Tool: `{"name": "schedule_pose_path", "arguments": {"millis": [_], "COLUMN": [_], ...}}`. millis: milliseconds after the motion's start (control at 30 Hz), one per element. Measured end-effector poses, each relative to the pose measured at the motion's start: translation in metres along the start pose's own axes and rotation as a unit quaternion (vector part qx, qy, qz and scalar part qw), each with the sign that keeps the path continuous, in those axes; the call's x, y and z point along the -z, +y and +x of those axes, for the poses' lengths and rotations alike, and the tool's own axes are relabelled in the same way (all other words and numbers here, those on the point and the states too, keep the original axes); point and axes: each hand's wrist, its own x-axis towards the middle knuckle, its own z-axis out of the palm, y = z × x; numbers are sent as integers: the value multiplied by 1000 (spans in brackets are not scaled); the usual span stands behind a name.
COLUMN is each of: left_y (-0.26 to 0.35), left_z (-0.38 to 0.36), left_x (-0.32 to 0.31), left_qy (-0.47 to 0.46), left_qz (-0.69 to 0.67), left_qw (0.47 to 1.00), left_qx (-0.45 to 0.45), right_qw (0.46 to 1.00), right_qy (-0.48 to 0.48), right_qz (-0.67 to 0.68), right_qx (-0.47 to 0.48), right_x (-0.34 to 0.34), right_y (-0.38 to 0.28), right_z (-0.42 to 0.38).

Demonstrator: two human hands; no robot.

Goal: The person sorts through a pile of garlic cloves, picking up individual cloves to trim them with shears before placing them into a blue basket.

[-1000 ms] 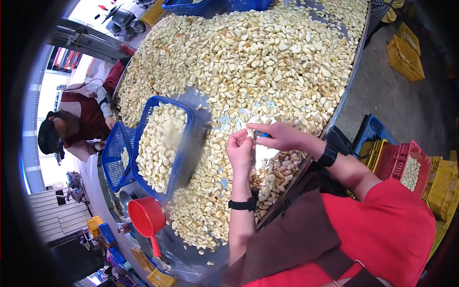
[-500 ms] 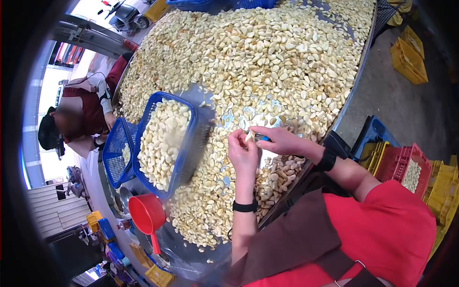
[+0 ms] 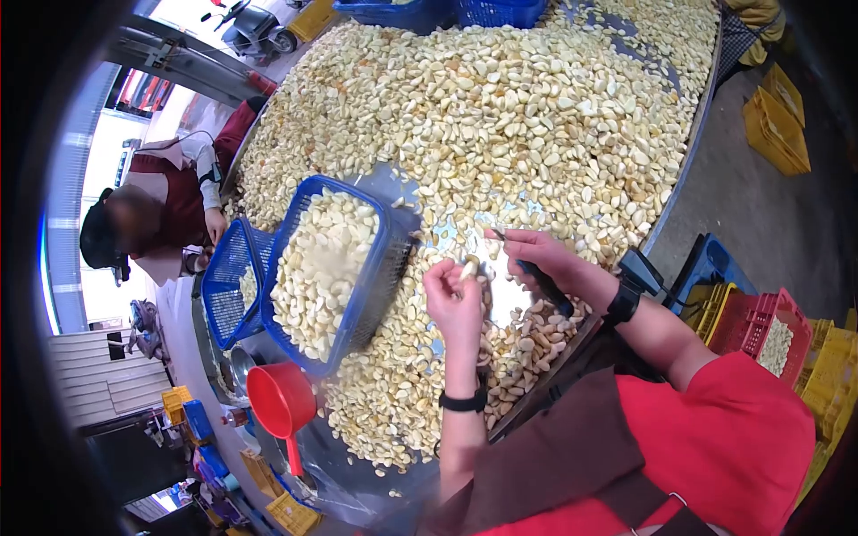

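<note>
My left hand (image 3: 454, 302) pinches one pale cream piece (image 3: 469, 267), shaped like a large bean or clove, between thumb and fingers. My right hand (image 3: 547, 261) is closed around a small knife with a black handle (image 3: 547, 288). Its short dark blade pokes out past the fingertips, a little apart from the piece. Beneath both hands lies a bright metal tabletop (image 3: 508, 302). A broad heap of similar pale pieces (image 3: 527, 107) spreads beyond my hands, and browner pieces (image 3: 527, 344) lie below, near the table edge.
Left of my hands, a blue basket (image 3: 386, 259) full of whitish pieces stands on the heap, beside another blue basket (image 3: 234, 308). A red scoop (image 3: 279, 400) lies nearer. A person (image 3: 170, 196) works across the table. Yellow crates (image 3: 776, 134) and a red crate (image 3: 751, 323) stand right.
My hands have moved apart. The knife blade has come away from the piece in my left hand, and its black handle now shows below my right hand.
</note>
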Motion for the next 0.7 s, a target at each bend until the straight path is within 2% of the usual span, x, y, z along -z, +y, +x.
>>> {"name": "schedule_pose_path", "arguments": {"millis": [67,100,133,200,233,267,333,400,500,567,600,633,667,700], "left_y": [31,31,36,47,49,51,49,21,-42,-85,-85,-85,-87,-89], "left_z": [16,33,47,67,71,75,74,86,118,135,138,139,137,131], "left_x": [24,48,74,101,98,91,54,13,-31,-38,-38,-39,-40,-38], "left_qy": [109,151,183,214,224,231,77,-14,-4,-34,-30,-54,-79,-93], "left_qz": [115,168,281,415,411,406,217,228,327,372,370,379,388,393], "left_qw": [969,944,909,843,838,833,941,945,929,913,914,915,914,908], "left_qx": [-187,-241,-248,-266,-282,-297,-249,-235,-171,-163,-165,-128,-89,-112], "right_qw": [987,958,957,859,887,887,835,834,826,772,743,722,722,687], "right_qy": [49,81,79,94,84,85,160,188,227,277,301,308,308,306], "right_qz": [-155,-272,-274,-474,-447,-446,-509,-502,-501,-564,-593,-616,-616,-658], "right_qx": [7,43,43,171,82,84,135,128,123,96,82,69,71,42], "right_x": [14,22,28,35,36,41,51,57,60,65,68,75,76,76], "right_y": [-4,0,-3,-11,-24,-28,-31,-34,-45,-53,-57,-57,-53,-44], "right_z": [6,9,6,2,0,2,4,9,12,13,14,16,23,27]}}
